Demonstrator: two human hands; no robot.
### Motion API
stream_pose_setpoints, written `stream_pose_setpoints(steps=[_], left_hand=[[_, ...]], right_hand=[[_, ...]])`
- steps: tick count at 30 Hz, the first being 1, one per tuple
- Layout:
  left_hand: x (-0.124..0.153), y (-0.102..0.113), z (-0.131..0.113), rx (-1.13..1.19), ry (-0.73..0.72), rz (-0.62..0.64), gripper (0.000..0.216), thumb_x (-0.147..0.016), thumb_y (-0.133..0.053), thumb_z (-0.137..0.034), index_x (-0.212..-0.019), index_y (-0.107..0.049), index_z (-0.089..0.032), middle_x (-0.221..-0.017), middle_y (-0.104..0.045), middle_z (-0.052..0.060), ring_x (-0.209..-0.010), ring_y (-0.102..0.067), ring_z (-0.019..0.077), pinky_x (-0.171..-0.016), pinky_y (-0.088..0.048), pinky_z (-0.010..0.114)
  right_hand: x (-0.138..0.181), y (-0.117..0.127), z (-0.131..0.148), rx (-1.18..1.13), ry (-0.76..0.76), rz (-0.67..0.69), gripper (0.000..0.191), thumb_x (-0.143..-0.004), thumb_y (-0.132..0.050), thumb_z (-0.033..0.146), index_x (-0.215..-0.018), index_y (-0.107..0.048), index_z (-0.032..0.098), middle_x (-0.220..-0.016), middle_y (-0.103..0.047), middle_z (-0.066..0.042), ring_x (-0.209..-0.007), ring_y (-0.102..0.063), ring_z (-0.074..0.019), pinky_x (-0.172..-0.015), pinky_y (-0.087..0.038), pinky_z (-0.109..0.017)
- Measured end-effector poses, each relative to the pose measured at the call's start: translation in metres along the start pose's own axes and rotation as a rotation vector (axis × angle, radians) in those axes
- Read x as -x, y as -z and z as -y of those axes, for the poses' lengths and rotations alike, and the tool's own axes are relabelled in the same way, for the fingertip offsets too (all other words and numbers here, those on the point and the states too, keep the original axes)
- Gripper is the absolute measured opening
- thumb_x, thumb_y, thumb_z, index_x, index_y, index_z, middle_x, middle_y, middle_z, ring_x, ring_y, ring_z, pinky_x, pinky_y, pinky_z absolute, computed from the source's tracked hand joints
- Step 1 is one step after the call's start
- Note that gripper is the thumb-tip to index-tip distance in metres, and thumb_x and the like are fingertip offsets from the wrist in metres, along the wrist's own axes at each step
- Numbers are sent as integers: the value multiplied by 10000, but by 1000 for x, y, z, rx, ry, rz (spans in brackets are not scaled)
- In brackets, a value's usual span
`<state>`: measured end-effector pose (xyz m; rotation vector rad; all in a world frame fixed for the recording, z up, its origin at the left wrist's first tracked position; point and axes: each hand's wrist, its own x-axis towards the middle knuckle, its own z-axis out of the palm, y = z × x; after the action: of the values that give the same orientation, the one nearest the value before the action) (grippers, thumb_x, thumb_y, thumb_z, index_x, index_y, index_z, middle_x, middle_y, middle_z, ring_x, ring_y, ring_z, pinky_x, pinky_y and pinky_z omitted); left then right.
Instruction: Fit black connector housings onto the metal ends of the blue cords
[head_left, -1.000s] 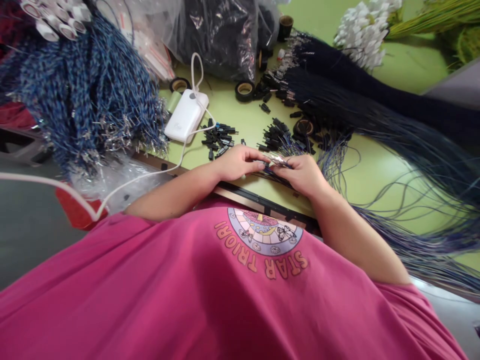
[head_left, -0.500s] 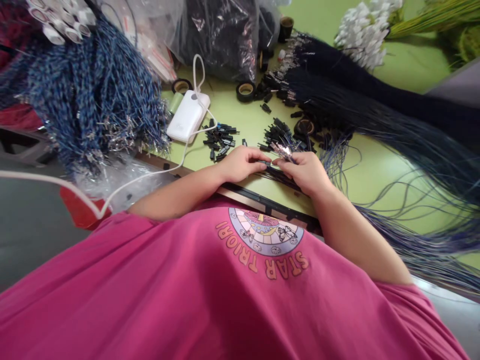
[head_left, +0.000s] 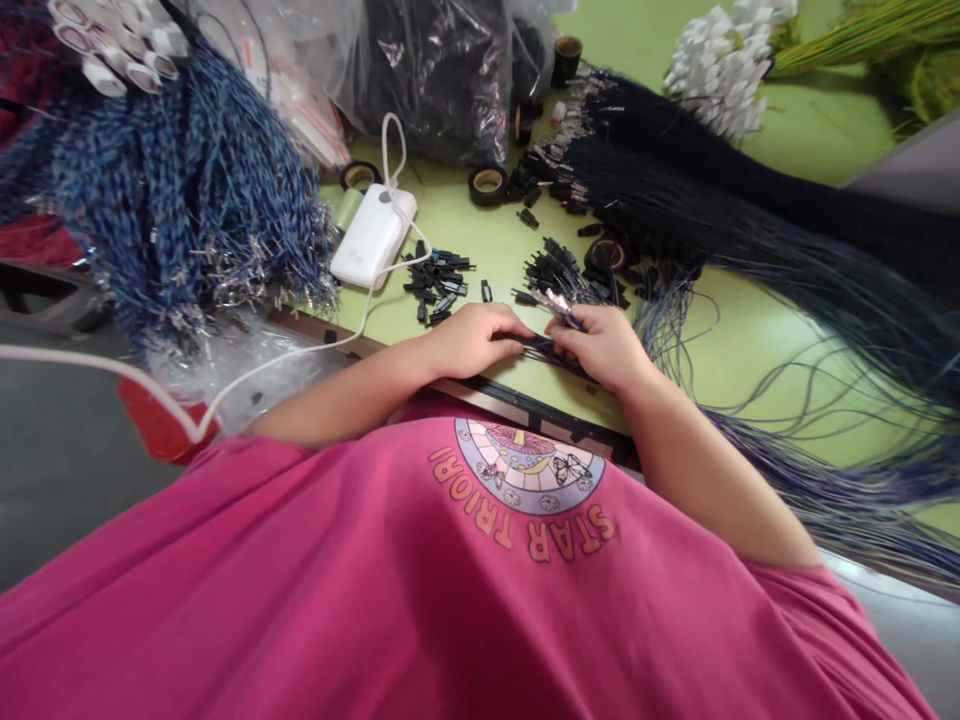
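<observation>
My right hand [head_left: 606, 348] is closed around a bundle of thin wires with shiny metal terminals [head_left: 556, 302] sticking out past the fingers. Close to it on the left, my left hand [head_left: 474, 340] has its thumb and fingers curled together on dark wires [head_left: 541, 350] that run between the two hands. The tips of the left fingers are partly hidden. Just beyond the hands lies a pile of black connector housings [head_left: 555, 265], some joined to wires. A smaller pile of black connectors [head_left: 442, 285] lies farther left, and a single connector [head_left: 487, 291] sits between the piles.
A white power bank [head_left: 373, 238] with a white cable rests on the green table [head_left: 465, 225]. Rolls of black tape [head_left: 488, 185] stand behind it. Blue twisted wires [head_left: 195, 190] hang at the left; a long dark wire bundle [head_left: 720, 190] spreads across the right.
My left hand has shifted slightly left and down, its fingers now lower on the wires. My right hand stays nearly in place, its bundle of terminals turned a little leftward.
</observation>
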<state>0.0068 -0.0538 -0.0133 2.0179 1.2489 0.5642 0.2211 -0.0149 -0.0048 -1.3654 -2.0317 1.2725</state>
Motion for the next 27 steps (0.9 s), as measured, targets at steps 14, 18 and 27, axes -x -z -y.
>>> stream_pose_setpoints(steps=[14,18,27], left_hand=[[16,8,-20,-175,58,117,287,-892,-594,-249,-1127,-726,-152,-1018,-709,96,-1001,-650,195,-945,-500,354],[13,13,-25,-143,84,51,270,-875,-602,-240,-1101,-734,-172,-1045,-724,74,-1005,-651,181,-957,-494,338],[-18,11,-18,357,299,-50,248,-826,-629,-159,-1056,-721,-145,-805,-708,21,-651,-602,95,-721,-514,277]], right_hand=[[-7,-13,-6,119,81,-28,135,-718,-596,225,-719,-709,151,-711,-654,-28,-686,-572,-147,-654,-397,-276],[-4,-4,-2,-35,-39,-37,164,-670,-639,252,-733,-739,137,-648,-651,-7,-642,-557,-138,-615,-386,-272],[0,6,1,-308,-55,-125,233,-702,-684,355,-791,-707,141,-577,-507,46,-563,-420,-91,-597,-339,-263]])
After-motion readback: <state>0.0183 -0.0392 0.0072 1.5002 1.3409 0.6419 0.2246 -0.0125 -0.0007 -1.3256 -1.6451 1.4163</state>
